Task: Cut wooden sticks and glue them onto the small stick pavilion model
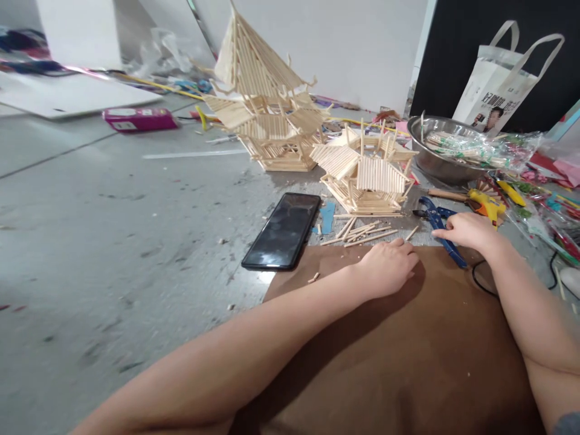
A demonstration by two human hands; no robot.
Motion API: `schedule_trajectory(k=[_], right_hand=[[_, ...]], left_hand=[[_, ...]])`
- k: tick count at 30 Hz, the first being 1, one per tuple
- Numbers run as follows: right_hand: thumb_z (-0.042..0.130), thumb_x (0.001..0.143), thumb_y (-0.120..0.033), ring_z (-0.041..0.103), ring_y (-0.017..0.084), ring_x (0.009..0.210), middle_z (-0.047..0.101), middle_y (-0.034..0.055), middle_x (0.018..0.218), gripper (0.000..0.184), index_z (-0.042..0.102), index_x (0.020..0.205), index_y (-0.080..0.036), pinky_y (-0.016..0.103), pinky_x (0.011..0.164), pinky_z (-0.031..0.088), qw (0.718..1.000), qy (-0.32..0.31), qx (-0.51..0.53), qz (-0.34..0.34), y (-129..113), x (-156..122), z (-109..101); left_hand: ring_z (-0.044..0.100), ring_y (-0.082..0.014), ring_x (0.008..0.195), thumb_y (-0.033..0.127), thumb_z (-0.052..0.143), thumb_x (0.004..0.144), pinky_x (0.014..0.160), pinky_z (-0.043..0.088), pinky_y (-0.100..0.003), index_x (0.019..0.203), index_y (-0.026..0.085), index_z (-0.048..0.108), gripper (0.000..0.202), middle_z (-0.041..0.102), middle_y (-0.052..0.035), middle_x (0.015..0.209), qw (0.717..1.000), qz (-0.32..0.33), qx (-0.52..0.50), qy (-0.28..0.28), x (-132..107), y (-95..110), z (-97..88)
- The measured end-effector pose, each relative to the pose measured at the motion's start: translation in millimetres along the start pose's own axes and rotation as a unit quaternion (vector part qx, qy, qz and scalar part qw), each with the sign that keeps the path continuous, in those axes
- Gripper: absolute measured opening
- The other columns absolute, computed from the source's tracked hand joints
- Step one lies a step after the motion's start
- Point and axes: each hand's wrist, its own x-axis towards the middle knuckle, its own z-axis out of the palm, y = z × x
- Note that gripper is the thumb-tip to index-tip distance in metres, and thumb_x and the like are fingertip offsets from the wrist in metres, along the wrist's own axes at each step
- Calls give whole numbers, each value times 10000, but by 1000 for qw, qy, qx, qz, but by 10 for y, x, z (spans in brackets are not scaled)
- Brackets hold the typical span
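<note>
My right hand grips the handles of blue-handled cutters, their dark jaws pointing away to the left on the floor. Closed with curled fingers, my left hand rests at the edge of a brown cloth; anything in its fingertips is hidden. Several loose thin wooden sticks lie just beyond it. Behind them stands a low, roofed stick model with upright posts on top. A taller stick pagoda with a pointed roof rises further back on the left.
A black phone lies left of the sticks, beside a blue scrap. At right are a yellow glue gun and a metal bowl with wrapped sticks. A purple packet sits far left. Brown cloth covers my lap.
</note>
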Motion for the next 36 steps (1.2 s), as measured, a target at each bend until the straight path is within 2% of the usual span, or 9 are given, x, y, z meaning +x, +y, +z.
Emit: schedule_trajectory(k=[5,9,12,16,19,24,30,32,36], right_hand=[[408,740,-528,602,267,812,651,111,811,407,636,771,-193,323,618,395,1000,3,0,-13,-147,1,25],[369,757,-572,605,274,793,651,123,799,472,637,779,-185,323,604,395,1000,20,18,-4,-268,-30,44],[413,767,-541,598,267,795,646,129,859,445,613,916,-173,327,615,398,996,88,16,12,-320,-72,59],[433,827,-294,537,222,946,591,110,1078,285,571,1049,-181,307,710,392,965,220,22,-137,-391,-100,114],[419,838,-214,512,204,966,608,90,1055,251,615,991,-180,321,792,365,936,218,31,-275,-457,-80,191],[402,848,-199,526,198,919,631,81,1013,258,641,943,-175,337,792,349,932,203,39,-299,-534,-50,289],[429,831,-163,492,194,1000,570,72,1162,286,567,1082,-175,329,818,337,914,219,48,-337,-638,-41,307],[449,824,-174,490,200,978,600,68,1084,224,589,999,-165,322,815,335,917,207,51,-337,-667,-37,311],[462,814,-182,485,206,916,607,90,958,140,590,855,-144,303,784,346,925,195,48,-323,-687,-41,325]], left_hand=[[526,-213,884,282,411,836,684,444,-315,885,133,603,248,589,-104,930,1000,2,13,-10,-7,12,-12],[526,-218,874,259,420,834,658,438,-314,917,120,605,246,594,-111,932,999,29,25,-6,-38,131,-10],[528,-214,852,240,421,834,629,429,-311,917,108,610,246,601,-117,922,997,64,32,-6,-67,240,-1],[530,-206,836,221,404,842,594,413,-300,919,110,612,248,601,-124,923,997,70,37,-3,-88,326,2],[530,-207,816,208,399,842,589,410,-303,918,106,608,245,599,-129,898,997,69,43,-4,-89,338,7],[531,-216,824,179,378,839,599,424,-311,944,89,600,262,595,-139,898,996,74,43,0,-80,339,34],[563,-212,801,126,420,792,578,433,-300,833,114,625,209,620,-122,841,995,93,24,19,-63,302,19],[583,-210,744,122,427,779,567,435,-304,771,121,629,202,629,-113,775,997,69,11,18,-52,243,-32],[610,-227,678,164,377,809,558,449,-336,840,114,615,245,630,-126,748,996,-93,12,8,-28,50,-165]])
